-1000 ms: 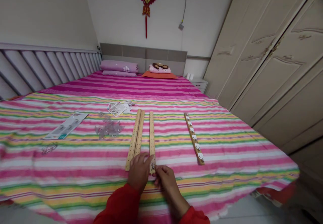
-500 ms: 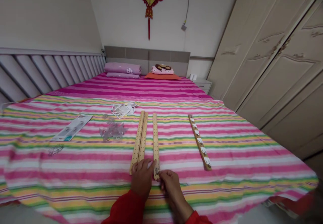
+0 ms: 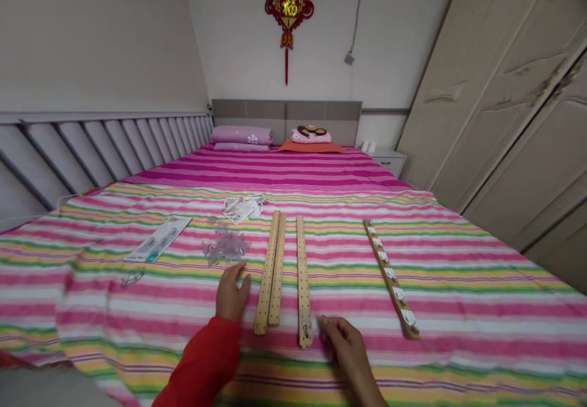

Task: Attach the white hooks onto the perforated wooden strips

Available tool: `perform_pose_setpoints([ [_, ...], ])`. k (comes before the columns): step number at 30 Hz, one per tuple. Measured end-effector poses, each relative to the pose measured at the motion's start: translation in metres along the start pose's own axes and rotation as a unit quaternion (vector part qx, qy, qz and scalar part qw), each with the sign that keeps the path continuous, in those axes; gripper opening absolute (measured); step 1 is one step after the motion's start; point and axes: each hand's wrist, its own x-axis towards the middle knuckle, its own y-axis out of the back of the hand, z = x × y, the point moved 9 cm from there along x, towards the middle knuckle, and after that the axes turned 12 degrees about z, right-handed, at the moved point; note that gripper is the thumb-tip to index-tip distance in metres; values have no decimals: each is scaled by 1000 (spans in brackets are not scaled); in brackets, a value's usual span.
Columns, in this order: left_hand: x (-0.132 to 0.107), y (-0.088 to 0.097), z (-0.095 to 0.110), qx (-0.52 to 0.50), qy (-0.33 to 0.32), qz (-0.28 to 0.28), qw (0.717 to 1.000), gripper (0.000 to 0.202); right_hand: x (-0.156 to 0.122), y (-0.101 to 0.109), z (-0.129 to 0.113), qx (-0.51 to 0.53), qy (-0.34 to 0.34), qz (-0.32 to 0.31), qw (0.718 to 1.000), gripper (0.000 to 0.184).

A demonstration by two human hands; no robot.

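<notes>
My left hand (image 3: 232, 296) stretches forward over the striped bedspread (image 3: 458, 272), fingers apart and empty, just short of a pile of clear plastic hooks (image 3: 225, 247). My right hand (image 3: 345, 340) rests near the bed's front edge, fingers loosely curled, beside the near end of a single perforated wooden strip (image 3: 301, 275) that carries a small metal hook (image 3: 305, 330). Two more wooden strips (image 3: 273, 271) lie side by side between my hands. A fourth strip (image 3: 389, 274) at the right is lined with white hooks.
A flat packaging card (image 3: 158, 240) and torn clear wrappers (image 3: 241, 208) lie at the left and middle of the bed. Pillows (image 3: 241, 134) sit by the headboard. A tall wardrobe (image 3: 513, 107) stands at the right, a padded wall panel (image 3: 92, 150) at the left.
My left hand left the strip's near end and moved forward and left toward the clear hooks. My right hand drew slightly right of the strip. The view shifted leftward.
</notes>
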Motion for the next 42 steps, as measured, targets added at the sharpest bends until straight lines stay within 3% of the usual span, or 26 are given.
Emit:
perform_pose_setpoints([
  [2,17,6,-18,36,0,36,999,35,2,-1,-14,8,41,6,999,40],
  [5,33,5,-23,94,-49,51,993,39,3,-10,-24,8,53,-3,999,38],
  [8,44,-5,-19,157,-97,19,983,46,3,-19,-26,6,46,-19,999,38],
  [13,53,-18,-25,231,-112,-39,966,39,5,-25,-26,13,40,-33,999,40],
  [18,52,-11,-23,171,-139,-48,974,23,5,-25,-27,23,37,-37,998,40],
  [22,48,10,-16,44,-102,-45,993,18,0,-27,-33,29,34,-44,998,43],
  [26,34,38,19,-81,-80,-10,993,20,-8,-38,-42,41,19,-71,996,46],
  [30,2,58,79,-144,-185,17,972,14,-18,-55,-49,66,-3,-122,990,46],
  [33,-26,61,112,-162,-263,20,951,21,-25,-65,-55,96,-10,-157,983,42],
  [37,-51,58,137,-165,-312,38,935,23,-29,-66,-66,125,-1,-170,977,38],
  [42,-66,53,151,-125,-342,70,929,25,-34,-56,-79,129,19,-140,981,36],
])
